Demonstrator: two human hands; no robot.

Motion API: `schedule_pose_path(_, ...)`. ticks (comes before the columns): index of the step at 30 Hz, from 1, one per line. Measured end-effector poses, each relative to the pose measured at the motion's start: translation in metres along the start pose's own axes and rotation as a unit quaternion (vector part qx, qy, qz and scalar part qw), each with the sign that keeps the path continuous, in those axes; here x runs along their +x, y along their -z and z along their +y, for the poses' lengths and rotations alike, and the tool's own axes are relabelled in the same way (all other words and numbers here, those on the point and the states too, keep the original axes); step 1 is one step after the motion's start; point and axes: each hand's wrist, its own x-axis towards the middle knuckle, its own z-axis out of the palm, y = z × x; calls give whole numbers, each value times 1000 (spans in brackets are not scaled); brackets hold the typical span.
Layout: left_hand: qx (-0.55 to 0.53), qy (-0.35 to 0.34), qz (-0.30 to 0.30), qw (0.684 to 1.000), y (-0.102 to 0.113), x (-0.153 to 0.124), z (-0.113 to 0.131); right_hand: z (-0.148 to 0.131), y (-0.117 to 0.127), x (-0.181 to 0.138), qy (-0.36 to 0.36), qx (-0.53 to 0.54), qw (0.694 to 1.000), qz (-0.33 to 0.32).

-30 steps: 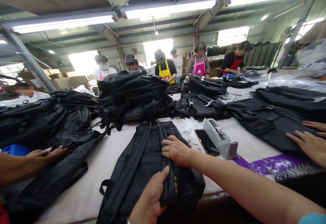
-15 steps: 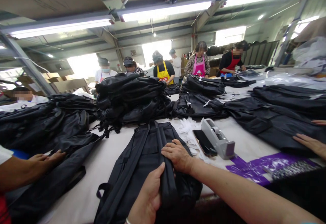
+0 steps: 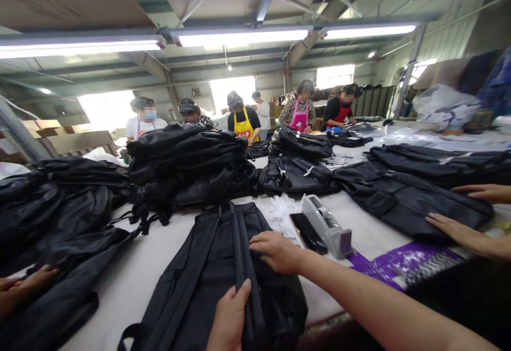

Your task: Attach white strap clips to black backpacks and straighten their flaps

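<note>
A black backpack [image 3: 207,266] lies flat on the white table [image 3: 159,255] in front of me, back side up, its straps running toward me. My left hand [image 3: 229,316] is closed around the near end of a padded shoulder strap [image 3: 245,266]. My right hand [image 3: 275,251] presses down on the same strap and the bag further up, fingers curled over it.
A grey tape dispenser [image 3: 325,226], a dark phone [image 3: 306,231] and white paper bits lie right of the bag. Piles of black backpacks [image 3: 187,159] cover the table. Other people's hands rest at the left [image 3: 24,287] and right [image 3: 463,228]. Workers in aprons stand behind.
The view has shifted right and down, so everything sits lower left. My left hand slid down the strap toward me. The hand at the left drew back.
</note>
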Motion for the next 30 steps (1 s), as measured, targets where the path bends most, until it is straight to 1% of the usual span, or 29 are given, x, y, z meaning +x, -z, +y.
schedule_pose_path(1,9,2,-2,1000,2,2,-1,13,6,-1,-67,-14,998,5)
schedule_pose_path(3,21,2,-3,1000,5,4,-3,40,18,-3,-212,-52,976,25)
schedule_pose_path(4,23,2,-7,1000,5,4,-4,52,23,-4,-268,-69,960,35)
schedule_pose_path(5,25,0,-13,1000,6,4,-4,63,26,-4,-307,-82,947,43)
schedule_pose_path(8,28,-8,-33,999,7,3,-3,84,24,-2,-364,-99,925,45)
schedule_pose_path(10,34,-15,-42,998,9,4,-2,88,18,4,-387,-103,915,43)
schedule_pose_path(13,53,-19,-48,997,12,9,-2,87,9,19,-420,-114,898,60)
schedule_pose_path(15,60,-17,-45,997,14,13,-2,87,7,29,-438,-121,888,72)
schedule_pose_path(17,58,-10,-42,997,15,14,-2,87,11,35,-441,-122,886,75)
schedule_pose_path(19,55,-7,-48,997,14,14,-2,87,19,36,-426,-119,894,69)
schedule_pose_path(21,51,-8,-49,997,13,11,-3,84,30,30,-394,-114,911,50)
schedule_pose_path(24,42,2,-31,999,11,9,-6,71,45,4,-328,-97,940,-13)
schedule_pose_path(26,38,15,-18,999,11,9,-7,54,53,-22,-298,-94,947,-66)
schedule_pose_path(28,38,24,-14,999,10,8,-5,32,54,-50,-300,-112,941,-108)
schedule_pose_path(30,40,25,-23,999,10,8,-2,11,48,-76,-322,-145,926,-130)
